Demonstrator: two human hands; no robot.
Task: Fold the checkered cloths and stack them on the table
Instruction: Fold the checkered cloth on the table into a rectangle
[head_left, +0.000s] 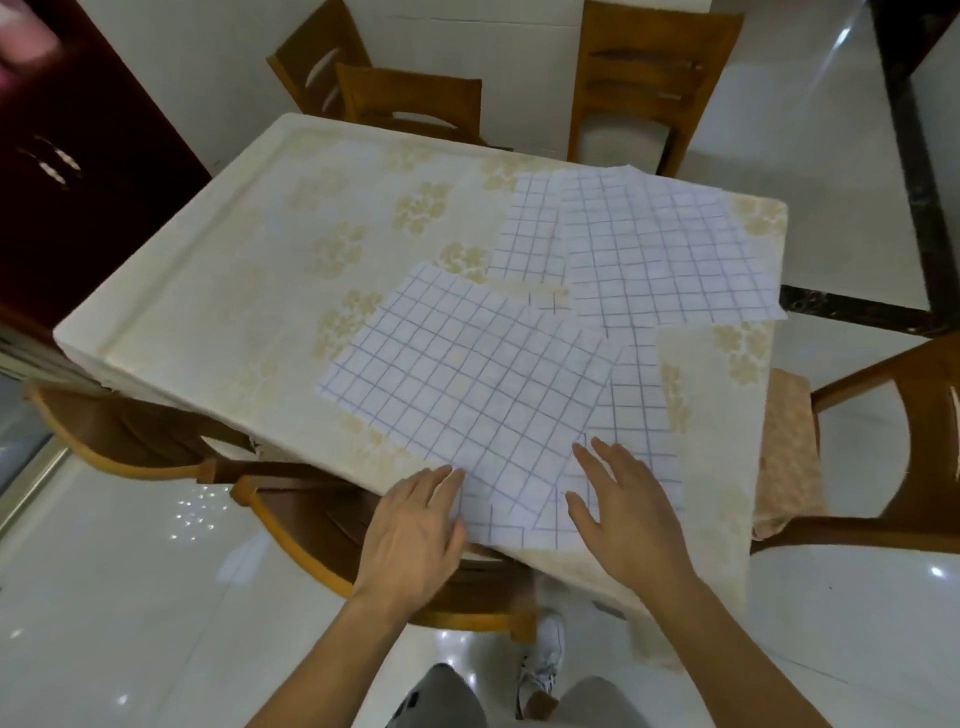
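Observation:
Several white cloths with a thin blue check lie spread flat and overlapping on the table (208, 291). The nearest cloth (457, 384) lies skewed on top; another (639, 415) shows under its right side, and two more, one large (665, 249) and one partly covered (530, 234), lie toward the far right. My left hand (415, 525) rests with straight fingers on the near corner of the top cloth at the table's front edge. My right hand (618, 509) lies flat with spread fingers on the cloth beside it. Neither hand grips anything.
The table wears a cream cover with a pale flower pattern; its left half is bare. Wooden chairs stand at the far side (410, 104), far right (649, 78), right (893, 441) and near left (291, 499). A dark red cabinet (78, 182) stands at left.

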